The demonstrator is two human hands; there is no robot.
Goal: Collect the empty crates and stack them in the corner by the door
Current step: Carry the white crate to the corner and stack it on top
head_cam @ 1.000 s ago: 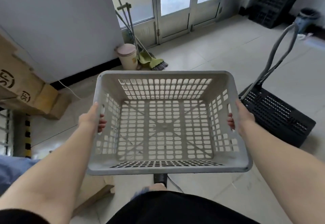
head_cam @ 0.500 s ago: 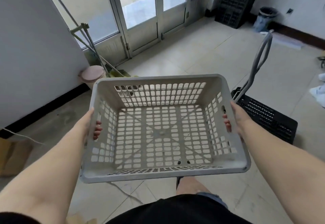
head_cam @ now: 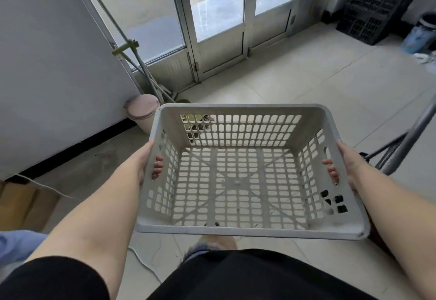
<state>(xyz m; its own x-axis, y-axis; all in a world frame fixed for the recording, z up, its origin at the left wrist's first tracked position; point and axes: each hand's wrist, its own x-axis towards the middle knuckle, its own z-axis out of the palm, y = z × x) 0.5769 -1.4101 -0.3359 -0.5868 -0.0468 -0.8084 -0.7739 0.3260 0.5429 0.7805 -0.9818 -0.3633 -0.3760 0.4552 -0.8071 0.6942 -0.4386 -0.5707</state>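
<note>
The left hand and right hand grip the sides of the empty gray crate, fingers curled through its holes. The crate is up in the air, with the door at 12 o'clock.

Both hands are occupied: grey crate is held at its side handles by left hand and right hand, above the floor. Open tiled floor is seen ahead and to the right, up to the glass doors. The left corner by the doors is obstructed by a pink bin and leaning mop handles against the wall. The far right corner is taken by stacked black crates and a blue bin. A trolley handle stands just beside the crate's right side. Cardboard and a white cable lie low left.
</note>
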